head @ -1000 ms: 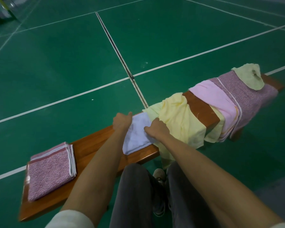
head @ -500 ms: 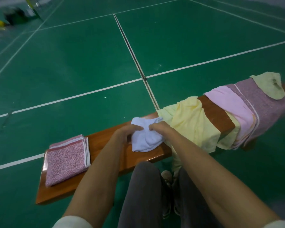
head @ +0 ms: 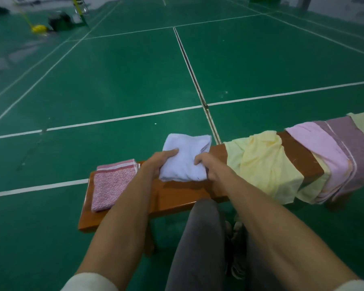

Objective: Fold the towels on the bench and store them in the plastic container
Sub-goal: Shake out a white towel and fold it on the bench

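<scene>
Both hands, left hand (head: 159, 164) and right hand (head: 208, 166), grip folded white towel (head: 183, 160), frame centre, above tabletop (head: 177, 196). Soft, light, floppy; best held by opposite edges.

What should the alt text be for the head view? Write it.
Both hands, left hand and right hand, grip a folded white towel above a wooden bench. A folded pink towel lies at its left end; unfolded yellow towel and pink ones drape the right.
</scene>
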